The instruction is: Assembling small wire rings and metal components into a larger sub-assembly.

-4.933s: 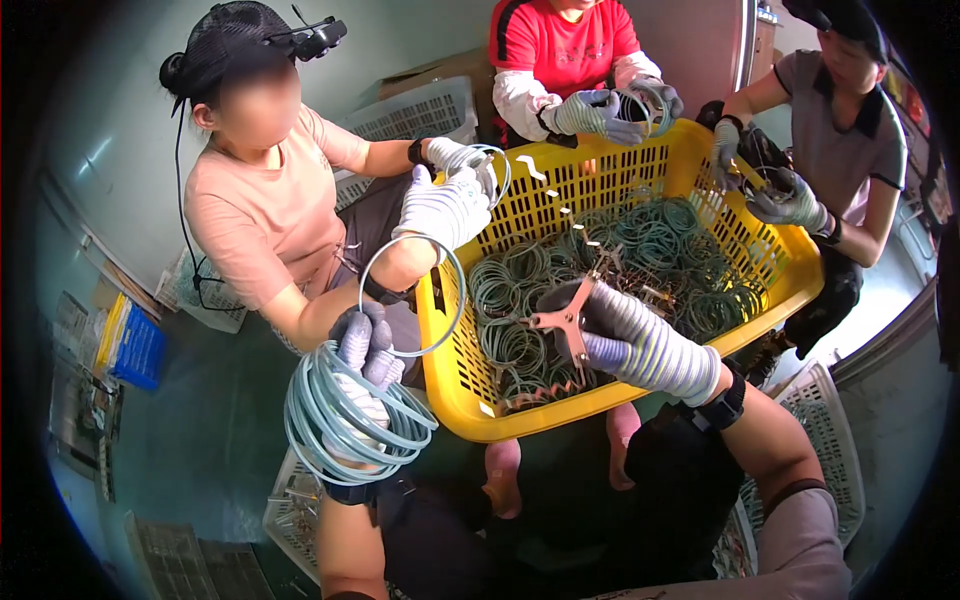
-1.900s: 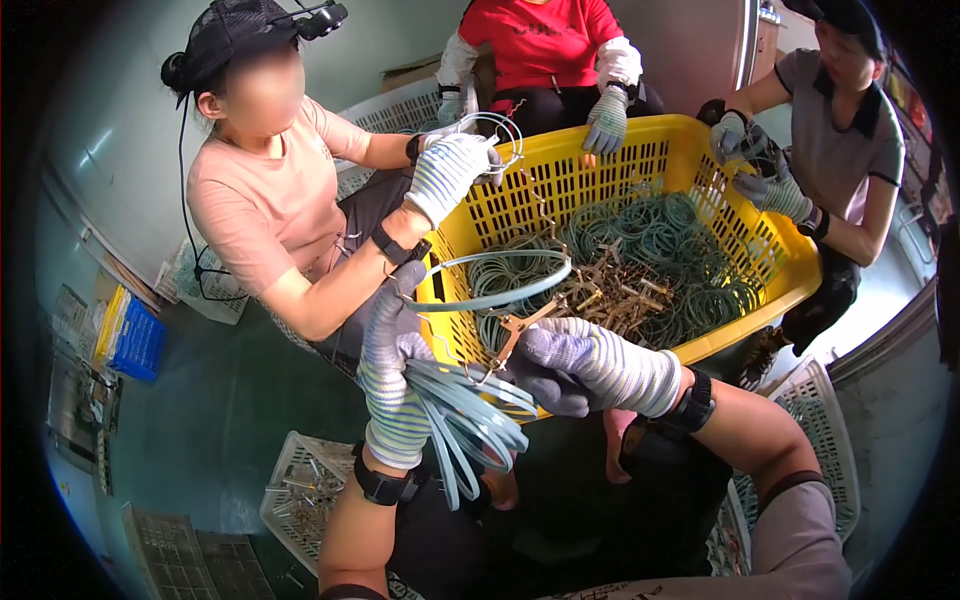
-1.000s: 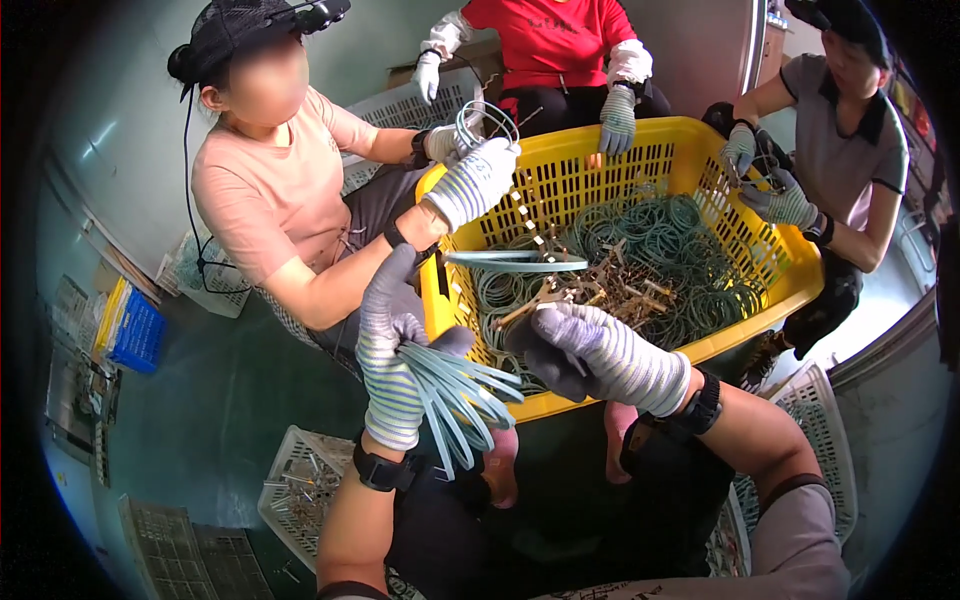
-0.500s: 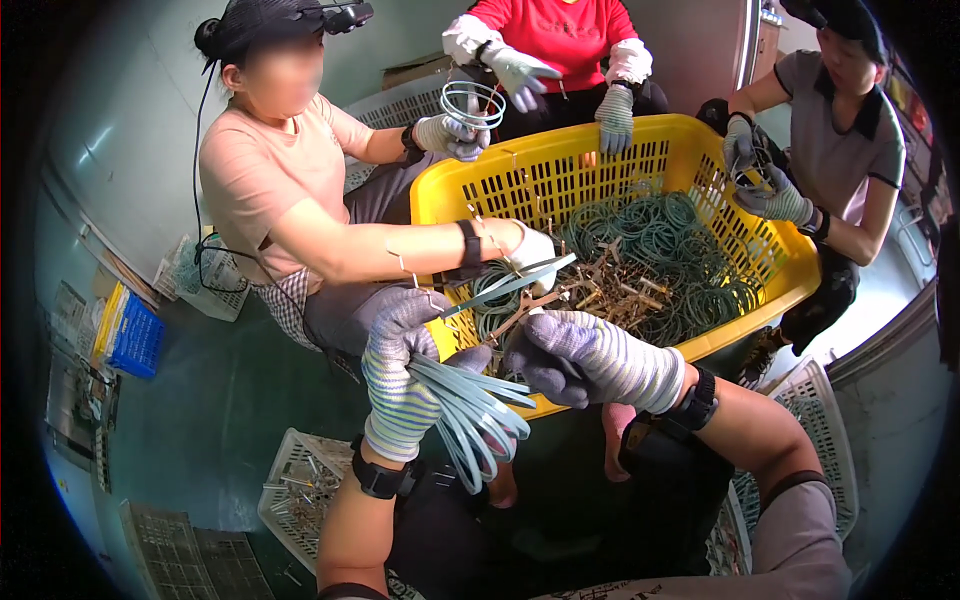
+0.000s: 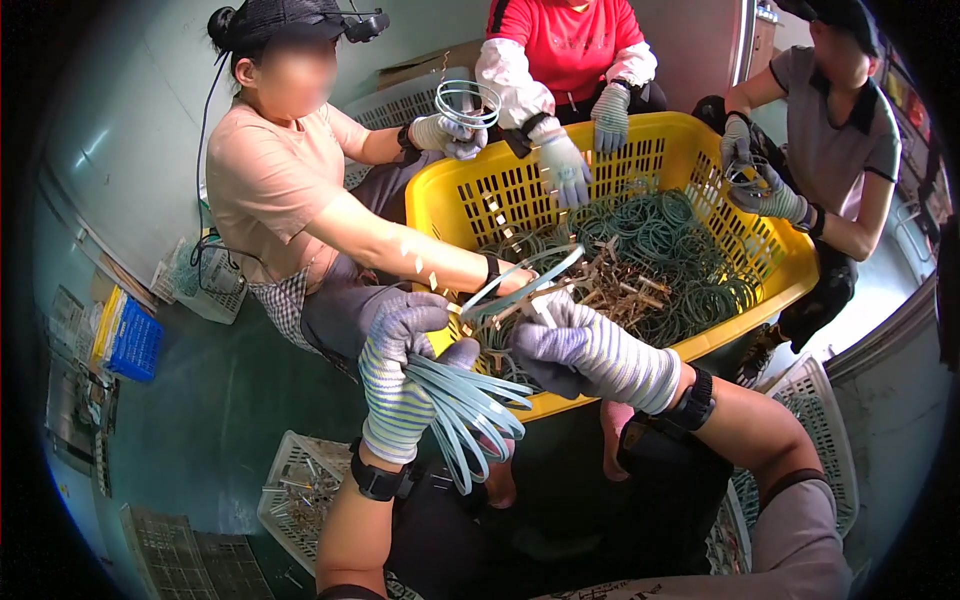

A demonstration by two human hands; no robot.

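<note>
My left hand [image 5: 400,375], in a striped knit glove, is closed around a bundle of thin pale blue-green rings [image 5: 468,425] that fans out below its fingers. One loop [image 5: 560,268] stands apart above the bundle, reaching from near the left fingertips toward the basket. My right hand [image 5: 605,355], gloved alike, has its fingers pinched together close to that loop. A brown stick-like piece shows by its fingertips; what they grip is hidden. Beyond both hands, a yellow basket [image 5: 740,335] holds a heap of green rings [image 5: 650,225] and brown branched pieces [image 5: 625,285].
Three co-workers sit around the basket. At left, one person's arm [image 5: 400,250] reaches in, while the other hand holds rings [image 5: 468,105]. White crates [image 5: 285,490] stand low beside me on both sides. A blue crate [image 5: 135,340] lies farther left.
The loop near my hands has swung up and opened wider. My right hand has shifted slightly. The far co-worker's gloved hand has lowered into the basket.
</note>
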